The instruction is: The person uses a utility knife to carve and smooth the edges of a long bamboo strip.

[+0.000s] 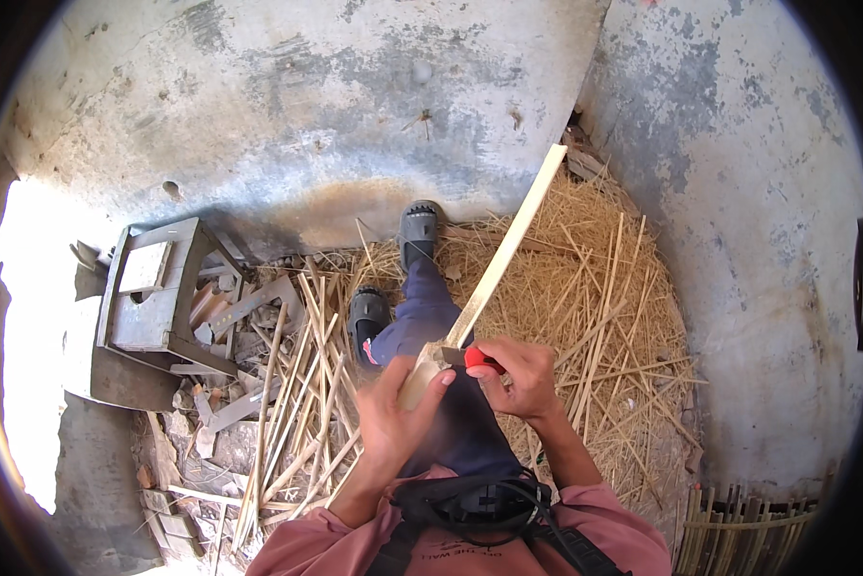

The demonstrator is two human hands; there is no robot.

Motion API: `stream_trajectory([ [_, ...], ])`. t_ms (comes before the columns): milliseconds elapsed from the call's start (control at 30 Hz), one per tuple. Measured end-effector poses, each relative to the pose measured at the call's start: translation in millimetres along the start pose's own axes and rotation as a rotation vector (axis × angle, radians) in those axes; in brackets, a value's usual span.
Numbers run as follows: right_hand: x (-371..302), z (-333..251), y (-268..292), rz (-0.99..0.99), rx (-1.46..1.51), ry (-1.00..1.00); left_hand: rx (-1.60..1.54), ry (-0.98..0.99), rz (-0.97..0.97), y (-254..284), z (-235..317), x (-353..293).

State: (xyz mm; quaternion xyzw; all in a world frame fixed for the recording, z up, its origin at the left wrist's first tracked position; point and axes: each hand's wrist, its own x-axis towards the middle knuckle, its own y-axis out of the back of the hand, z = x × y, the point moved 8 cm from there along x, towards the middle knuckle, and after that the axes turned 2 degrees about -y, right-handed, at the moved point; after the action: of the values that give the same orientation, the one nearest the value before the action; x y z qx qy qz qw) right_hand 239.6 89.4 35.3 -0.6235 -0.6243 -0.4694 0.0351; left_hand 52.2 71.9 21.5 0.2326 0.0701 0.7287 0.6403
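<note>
A long pale strip of split bamboo or wood [508, 245] slants from my lap up toward the far wall. My left hand [395, 413] is closed around its near end, thumb along the side. In my right hand [523, 376] is a knife with a red handle [484, 361], gripped between thumb and fingers. Its short dark blade [454, 356] lies across the strip, touching it just beyond my left thumb. A pale, rough patch [433, 362] shows at the blade; I cannot tell whether it is shaved wood or a wrapping.
Shavings [537, 288] heap on the floor ahead and to the right. Long thin sticks [297, 413] lie at the left, beside a worn wooden box or stool [158, 288] and broken scraps. My dark shoes [369, 317] rest among them. Stained walls [355, 106] enclose the corner.
</note>
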Motion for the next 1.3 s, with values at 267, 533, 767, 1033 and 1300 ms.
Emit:
stream_trajectory([
  [267, 3, -2, 7, 0.037, -0.074, 0.009, -0.022, -0.035, 0.039, -4, -3, -6],
  [533, 4, 11, 16, 0.120, -0.084, -0.009, 0.059, 0.034, -0.003, -2, -2, -10],
  [767, 35, 64, 60, 0.263, -0.117, -0.164, 0.003, 0.026, -0.012, -4, -17, -31],
  [1033, 36, 184, 114, 0.399, -0.274, -0.527, 0.075, 0.117, -0.137, -4, -39, -53],
  [1300, -66, 276, 70, -0.755, -0.465, -1.012, 0.190, 0.025, -0.042, 3, -51, -36],
])
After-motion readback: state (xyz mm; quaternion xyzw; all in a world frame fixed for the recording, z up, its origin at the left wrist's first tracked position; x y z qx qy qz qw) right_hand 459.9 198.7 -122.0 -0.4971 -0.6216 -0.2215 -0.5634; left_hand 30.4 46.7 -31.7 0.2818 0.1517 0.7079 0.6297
